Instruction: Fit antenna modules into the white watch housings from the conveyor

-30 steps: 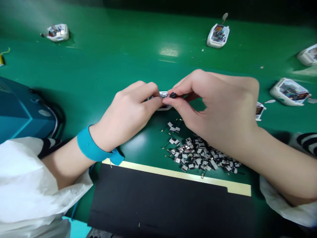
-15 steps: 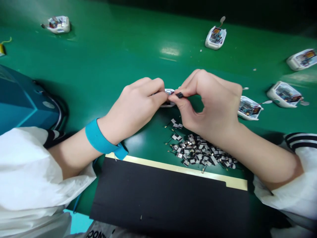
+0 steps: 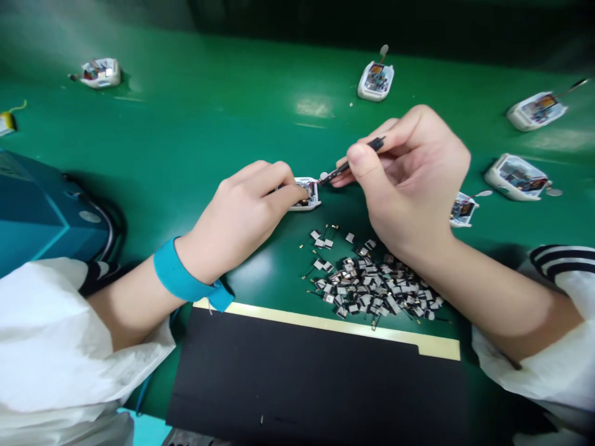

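My left hand [image 3: 253, 214] grips a small white open housing [image 3: 307, 205] from its left side, with fingertips over the circuit parts inside. In my right hand [image 3: 413, 179] a slim black pen-like tool [image 3: 344, 166] is pinched between thumb and fingers. It slants down to the left, its lower end at the housing's right edge, beside a small round silver disc [image 3: 324, 176]. I cannot make out whether the tool touches the housing. Just below lies a pile of small black-and-silver parts with thin leads [image 3: 372, 285].
Similar open white housings stand farther off: one at the left [image 3: 101, 73], one at the back [image 3: 376, 80], several at the right [image 3: 518, 176]. A black sheet with a yellow edge [image 3: 297, 371] lies in front. A blue box [image 3: 46, 210] and a yellow part [image 3: 7, 122] are at left.
My right hand has turned and drawn up and right, so the black tool now shows along its length. More of the housing under my left fingers is visible. The view has shifted slightly.
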Demonstrator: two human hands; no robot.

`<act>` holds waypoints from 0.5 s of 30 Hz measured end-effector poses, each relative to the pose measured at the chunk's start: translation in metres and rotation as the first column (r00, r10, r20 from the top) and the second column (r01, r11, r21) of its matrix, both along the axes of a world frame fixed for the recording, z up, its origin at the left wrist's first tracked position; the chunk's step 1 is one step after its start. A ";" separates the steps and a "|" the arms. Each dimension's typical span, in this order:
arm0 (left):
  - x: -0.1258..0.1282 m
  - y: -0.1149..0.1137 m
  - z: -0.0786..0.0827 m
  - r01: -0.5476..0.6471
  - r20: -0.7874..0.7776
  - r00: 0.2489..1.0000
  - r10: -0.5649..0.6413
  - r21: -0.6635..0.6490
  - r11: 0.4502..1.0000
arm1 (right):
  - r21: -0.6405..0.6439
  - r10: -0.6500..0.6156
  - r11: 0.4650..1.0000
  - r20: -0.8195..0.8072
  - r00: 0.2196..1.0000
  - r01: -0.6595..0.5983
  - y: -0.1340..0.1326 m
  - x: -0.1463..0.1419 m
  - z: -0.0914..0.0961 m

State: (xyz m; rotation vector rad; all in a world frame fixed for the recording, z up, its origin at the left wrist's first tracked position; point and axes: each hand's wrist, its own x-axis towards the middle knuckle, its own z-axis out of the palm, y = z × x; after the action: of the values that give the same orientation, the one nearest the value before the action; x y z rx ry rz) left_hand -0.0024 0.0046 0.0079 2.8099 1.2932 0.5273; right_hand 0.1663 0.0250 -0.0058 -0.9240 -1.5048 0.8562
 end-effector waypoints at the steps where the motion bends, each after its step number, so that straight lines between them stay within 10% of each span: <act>1: 0.000 0.000 0.000 -0.005 0.002 1.000 0.005 -0.006 1.000 | -0.014 0.001 1.000 0.004 1.000 -0.001 0.000 0.000 0.001; 15: 0.003 -0.001 0.002 0.012 -0.009 1.000 -0.012 0.015 1.000 | 0.008 -0.016 1.000 0.185 0.983 0.015 -0.002 0.003 -0.001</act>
State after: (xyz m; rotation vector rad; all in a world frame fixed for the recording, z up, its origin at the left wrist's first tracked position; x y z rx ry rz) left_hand 0.0003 0.0039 0.0094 2.8332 1.2784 0.5270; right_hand 0.1695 0.0226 -0.0069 -1.0320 -1.6564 0.7696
